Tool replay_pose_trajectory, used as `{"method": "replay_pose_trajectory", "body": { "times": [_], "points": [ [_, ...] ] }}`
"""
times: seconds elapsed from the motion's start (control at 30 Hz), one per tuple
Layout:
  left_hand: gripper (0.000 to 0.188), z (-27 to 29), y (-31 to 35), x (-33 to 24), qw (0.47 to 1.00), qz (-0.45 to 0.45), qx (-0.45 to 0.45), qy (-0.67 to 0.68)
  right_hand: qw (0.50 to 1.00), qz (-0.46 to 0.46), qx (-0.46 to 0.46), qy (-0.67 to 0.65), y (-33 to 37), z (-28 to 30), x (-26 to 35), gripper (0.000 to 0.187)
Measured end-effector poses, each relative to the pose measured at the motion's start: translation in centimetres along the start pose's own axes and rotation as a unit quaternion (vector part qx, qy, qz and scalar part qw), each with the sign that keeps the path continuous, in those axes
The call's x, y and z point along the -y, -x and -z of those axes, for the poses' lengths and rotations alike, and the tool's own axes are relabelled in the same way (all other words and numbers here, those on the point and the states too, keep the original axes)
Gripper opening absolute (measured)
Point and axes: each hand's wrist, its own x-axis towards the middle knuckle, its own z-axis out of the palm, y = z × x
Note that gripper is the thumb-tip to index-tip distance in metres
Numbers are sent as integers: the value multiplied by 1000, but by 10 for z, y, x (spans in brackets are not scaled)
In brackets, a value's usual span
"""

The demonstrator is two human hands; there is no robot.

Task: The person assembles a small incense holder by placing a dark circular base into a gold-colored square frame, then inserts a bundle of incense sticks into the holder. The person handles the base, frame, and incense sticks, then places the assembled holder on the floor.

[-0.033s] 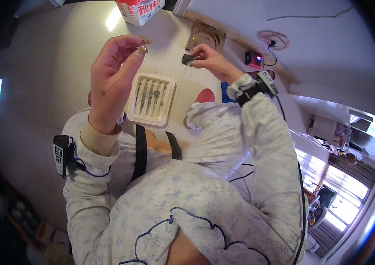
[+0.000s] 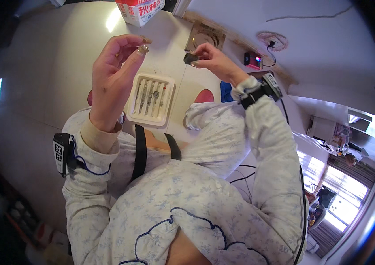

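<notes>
Insp. notes, head view. Floor (image 2: 55, 57): pale, glossy, runs to wall (image 2: 320, 39) at upper rt. Carton (image 2: 134, 14): red/white, stands at top of view, part cut off by edge. Tray (image 2: 169, 102): cream, rect., slatted, on floor betw. red shoes (image 2: 205, 96); dk. debris (image 2: 155, 94) on slats. Metallic sq. item (image 2: 192, 40): near wall, beyond R hand (image 2: 216, 62). L hand (image 2: 117, 66): raised, upper left of tray, thumb and index tips nearly meeting; can't tell if anything pinched. R hand: raised, upper rt. of tray, thumb/fingers closed on dk. piece (image 2: 190, 58), which juts toward L hand. Hands well apart.
</notes>
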Motion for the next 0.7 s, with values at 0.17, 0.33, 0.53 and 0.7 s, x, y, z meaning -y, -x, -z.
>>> {"method": "replay_pose_trajectory", "body": {
  "times": [0.17, 0.33, 0.53, 0.7],
  "points": [
    [19, -9, 9, 1, 1000, -11, -13, 0, 994, 52, 66, -68, 72, -12, 51, 46],
    [18, -6, 7, 6, 999, -47, -22, -5, 993, 90, 61, -51, 87, -28, 73, 52],
    [18, -3, 3, 6, 999, -42, -22, -6, 991, 94, 71, -63, 76, -38, 76, 49],
    [17, -6, 6, 8, 1000, -27, -14, -6, 990, 100, 74, -73, 72, -45, 78, 48]
  ]
}}
